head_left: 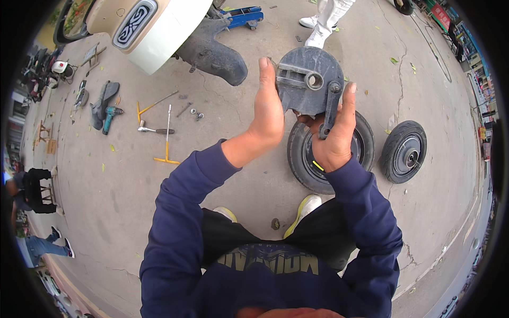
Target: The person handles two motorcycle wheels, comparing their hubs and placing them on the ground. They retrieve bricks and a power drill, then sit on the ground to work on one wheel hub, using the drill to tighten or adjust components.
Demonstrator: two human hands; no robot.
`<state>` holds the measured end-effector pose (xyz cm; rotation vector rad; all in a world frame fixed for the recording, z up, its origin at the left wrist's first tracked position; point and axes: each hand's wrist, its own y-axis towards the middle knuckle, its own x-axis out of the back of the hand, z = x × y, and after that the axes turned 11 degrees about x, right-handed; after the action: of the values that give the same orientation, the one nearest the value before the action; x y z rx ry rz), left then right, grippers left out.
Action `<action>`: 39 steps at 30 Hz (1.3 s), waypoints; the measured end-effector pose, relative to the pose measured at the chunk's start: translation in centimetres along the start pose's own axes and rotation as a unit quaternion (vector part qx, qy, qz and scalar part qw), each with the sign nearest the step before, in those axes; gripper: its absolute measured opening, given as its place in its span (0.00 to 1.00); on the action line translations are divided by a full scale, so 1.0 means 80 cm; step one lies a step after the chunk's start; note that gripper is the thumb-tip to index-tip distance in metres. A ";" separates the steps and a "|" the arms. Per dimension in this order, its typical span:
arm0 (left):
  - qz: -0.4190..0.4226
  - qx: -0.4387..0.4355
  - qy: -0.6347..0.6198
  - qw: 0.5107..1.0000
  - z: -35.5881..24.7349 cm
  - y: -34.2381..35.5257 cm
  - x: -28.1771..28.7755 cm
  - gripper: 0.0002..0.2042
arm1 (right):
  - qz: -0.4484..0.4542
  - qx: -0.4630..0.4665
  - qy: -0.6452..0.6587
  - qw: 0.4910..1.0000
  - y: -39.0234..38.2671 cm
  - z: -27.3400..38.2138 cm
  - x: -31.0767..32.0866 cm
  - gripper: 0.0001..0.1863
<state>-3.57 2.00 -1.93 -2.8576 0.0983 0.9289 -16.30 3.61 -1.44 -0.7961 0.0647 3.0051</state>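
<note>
I hold a round black drum brake plate [303, 87] up in front of me, above the pavement. It has a hole through its hub, and a brake lever arm [330, 114] is bolted at its right side. My left hand [266, 111] presses its palm side against the plate's left edge, thumb pointing up. Around the lower right edge, by the lever arm, closes my right hand [336, 135]; some of its fingers are hidden behind the plate. Below the hands a wheel with a black tyre [303, 177] lies on its side, partly covered by my right hand.
A smaller wheel [404, 152] lies at right. Farther left stand a cream scooter body [164, 34] and its black fender [217, 53]. T-handle wrenches [167, 143], a ratchet [159, 130] and a teal power drill [111, 117] lie on the ground. Another person's legs [326, 21] are ahead.
</note>
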 end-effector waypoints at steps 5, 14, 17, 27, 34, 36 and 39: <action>0.053 0.025 0.110 0.992 -0.031 0.020 0.025 0.27 | 0.101 -0.007 -0.048 0.994 0.018 0.017 0.012 0.39; 0.037 -0.121 -0.012 0.992 0.024 0.027 -0.027 0.32 | -0.030 0.001 0.065 0.997 0.013 0.031 0.006 0.45; 0.029 0.037 0.018 0.999 0.005 0.046 -0.010 0.30 | 0.172 -0.062 0.076 0.980 0.037 0.052 0.044 0.44; 0.004 0.029 0.030 0.999 0.006 0.032 -0.011 0.30 | -0.009 0.028 -0.001 1.000 0.013 -0.002 0.021 0.35; 0.022 0.083 0.089 0.992 -0.008 0.056 0.011 0.30 | 0.141 -0.022 -0.161 0.977 0.032 0.024 0.045 0.34; 0.020 0.087 0.131 0.987 -0.002 0.054 0.007 0.31 | 0.124 -0.049 -0.238 0.962 0.029 0.023 0.050 0.32; 0.044 0.163 0.183 0.969 0.004 0.072 0.007 0.27 | 0.162 -0.111 -0.286 0.938 0.039 0.033 0.076 0.26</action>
<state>-3.94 -3.66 -3.13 -2.6905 0.3794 0.3420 -22.99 0.71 -2.03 0.1335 -0.1798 3.4645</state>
